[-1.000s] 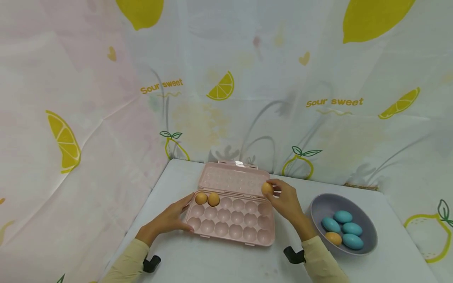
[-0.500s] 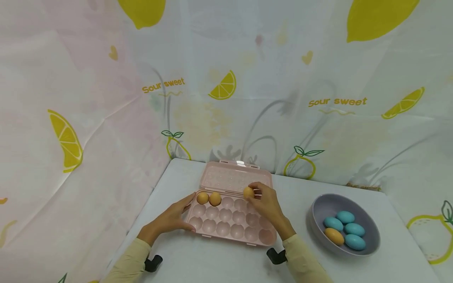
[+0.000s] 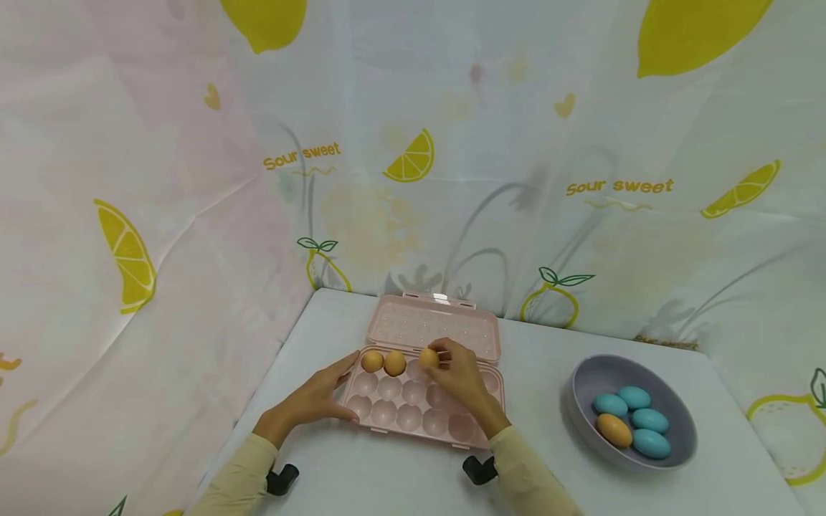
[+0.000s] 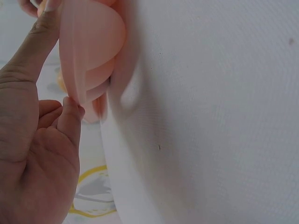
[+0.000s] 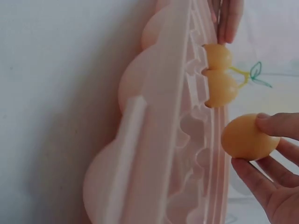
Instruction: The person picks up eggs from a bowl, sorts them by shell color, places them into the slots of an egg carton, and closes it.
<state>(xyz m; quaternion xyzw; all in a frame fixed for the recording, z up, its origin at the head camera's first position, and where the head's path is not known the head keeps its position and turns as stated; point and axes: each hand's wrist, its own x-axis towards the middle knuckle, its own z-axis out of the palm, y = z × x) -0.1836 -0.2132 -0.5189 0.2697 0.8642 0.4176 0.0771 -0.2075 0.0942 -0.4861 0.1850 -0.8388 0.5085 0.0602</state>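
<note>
A pink plastic egg carton (image 3: 409, 417) lies with its lid (image 3: 434, 324) folded back toward the wall. My left hand (image 3: 317, 394) grips its left end, thumb at the near corner and fingers along the far corner, also seen on the rim in the left wrist view. Two orange eggs (image 3: 395, 362) sit side by side in the back row at the left. Just right of them, my right hand (image 3: 461, 374) pinches a third orange egg (image 5: 250, 136) between thumb and fingertips. In the right wrist view that egg is held just above the cups.
A grey-purple bowl (image 3: 584, 376) stands on the white table (image 3: 535, 401) at the right. It holds several blue eggs (image 3: 650, 421) and one orange egg (image 3: 614, 431). A lemon-print sheet (image 3: 490, 143) hangs behind the table.
My right hand has carried its orange egg leftward along the back row, near the two seated eggs. The orange egg in the bowl has rolled slightly. My left hand stays on the carton.
</note>
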